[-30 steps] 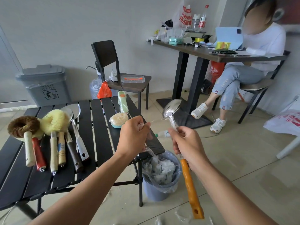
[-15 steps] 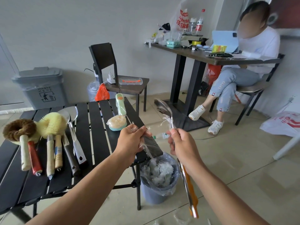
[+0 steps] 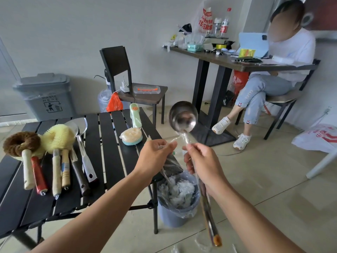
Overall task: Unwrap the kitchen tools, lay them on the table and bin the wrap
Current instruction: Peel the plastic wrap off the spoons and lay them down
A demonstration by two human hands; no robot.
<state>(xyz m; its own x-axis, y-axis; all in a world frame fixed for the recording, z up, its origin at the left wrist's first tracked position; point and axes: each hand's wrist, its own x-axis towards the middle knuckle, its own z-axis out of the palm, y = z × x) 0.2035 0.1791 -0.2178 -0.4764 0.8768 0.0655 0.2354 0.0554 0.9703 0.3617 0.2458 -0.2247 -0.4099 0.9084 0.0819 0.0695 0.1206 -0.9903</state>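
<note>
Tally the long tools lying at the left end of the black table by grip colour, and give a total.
Cream grip: 2
Red grip: 1
Tan wood grip: 1
Dark brown grip: 1
Steel grip: 1
Total: 6

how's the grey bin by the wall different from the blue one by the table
The grey bin is boxy, lidded and printed WASTE HERE; the blue bin is round and open. The blue bin holds crumpled wrap; the grey bin's contents are hidden. Both stand on the floor.
</note>
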